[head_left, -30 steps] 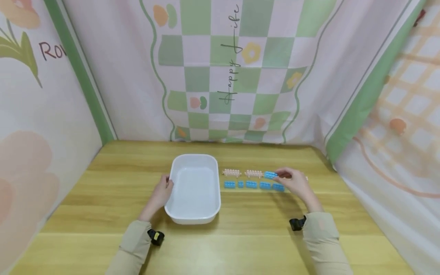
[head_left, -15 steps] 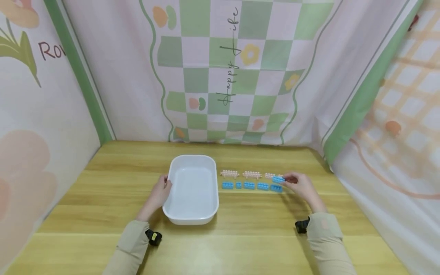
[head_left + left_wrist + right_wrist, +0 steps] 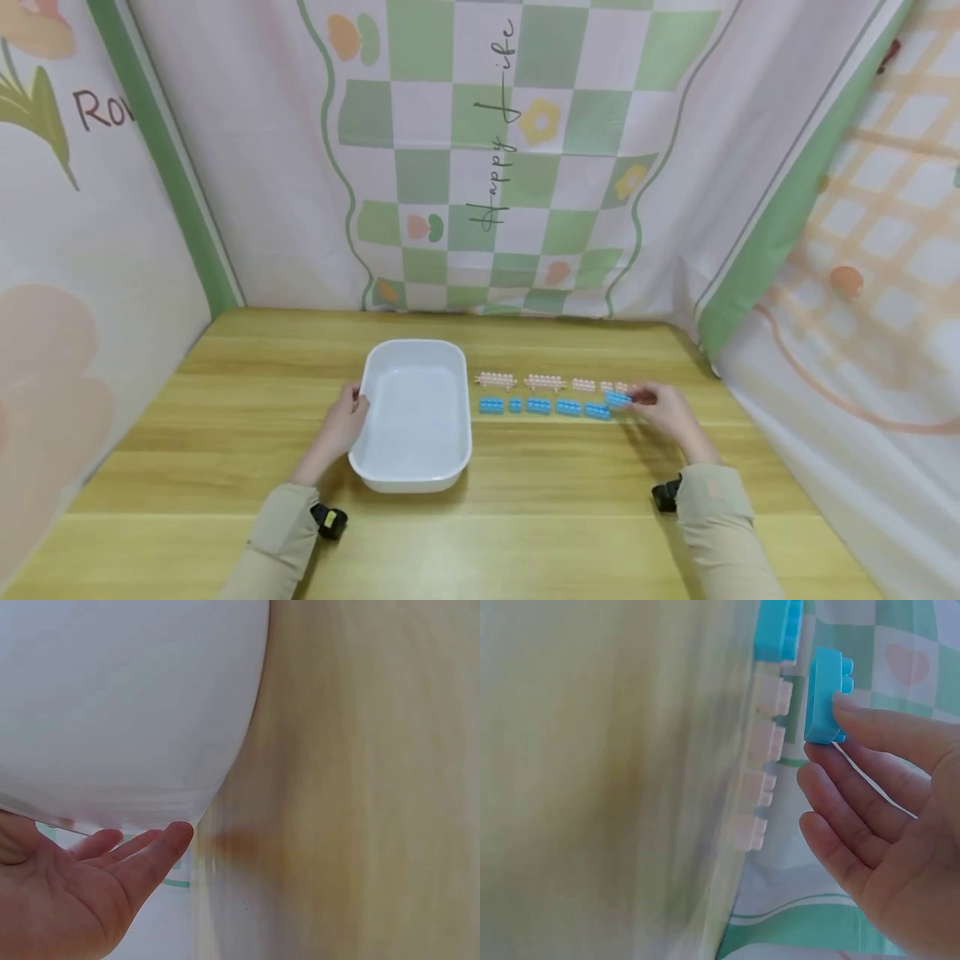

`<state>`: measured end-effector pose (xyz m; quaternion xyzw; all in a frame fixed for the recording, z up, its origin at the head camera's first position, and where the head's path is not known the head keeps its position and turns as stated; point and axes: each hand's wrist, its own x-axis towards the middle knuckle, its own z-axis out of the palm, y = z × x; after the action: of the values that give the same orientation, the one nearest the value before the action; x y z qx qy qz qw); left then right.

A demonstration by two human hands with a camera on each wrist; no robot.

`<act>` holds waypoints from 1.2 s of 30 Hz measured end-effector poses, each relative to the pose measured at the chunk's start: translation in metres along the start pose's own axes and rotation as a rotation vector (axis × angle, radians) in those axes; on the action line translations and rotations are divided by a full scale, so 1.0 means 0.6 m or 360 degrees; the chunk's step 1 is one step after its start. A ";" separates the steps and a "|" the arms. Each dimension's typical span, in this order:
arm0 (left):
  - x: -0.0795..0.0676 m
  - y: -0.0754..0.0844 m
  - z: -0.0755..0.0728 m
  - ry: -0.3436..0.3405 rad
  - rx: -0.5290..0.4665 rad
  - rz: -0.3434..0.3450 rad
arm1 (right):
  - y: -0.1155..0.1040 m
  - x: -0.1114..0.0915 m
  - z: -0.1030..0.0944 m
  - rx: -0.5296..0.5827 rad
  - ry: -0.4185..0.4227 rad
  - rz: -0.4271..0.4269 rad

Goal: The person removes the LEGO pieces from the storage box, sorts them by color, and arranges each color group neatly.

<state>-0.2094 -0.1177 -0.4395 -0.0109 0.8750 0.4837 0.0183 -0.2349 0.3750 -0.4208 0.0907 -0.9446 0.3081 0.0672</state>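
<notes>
Between thumb and fingertips my right hand pinches a blue toy building brick. In the right wrist view that blue brick is held above the table, its studs toward the thumb. Below it lies a row of blue building bricks, with pink building bricks in a row behind. Two longer pink pieces have small pegs at their ends. My left hand grips the left rim of a white rectangular tub; its fingers touch the outer wall.
The wooden table carries the tub left of the brick rows. At the table's back edge hangs a patterned curtain, with more fabric along both sides. A black wrist camera sits on the left wrist, another black camera on the right.
The right hand has moved rightward and slightly nearer with the blue brick, uncovering pink bricks in the back row. The left hand keeps its grip on the tub. The whole view has shifted slightly.
</notes>
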 end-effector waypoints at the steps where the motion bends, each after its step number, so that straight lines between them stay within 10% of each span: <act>1: -0.001 0.001 0.000 0.0001 0.0002 0.0001 | 0.003 0.000 0.000 -0.0002 -0.0007 0.0004; 36: -0.003 -0.001 -0.001 0.0005 -0.0033 0.0014 | 0.036 0.000 -0.008 -0.0107 -0.0211 0.0061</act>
<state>-0.2077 -0.1184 -0.4394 -0.0082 0.8701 0.4927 0.0146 -0.2392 0.3951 -0.4294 0.0904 -0.9584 0.2707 0.0014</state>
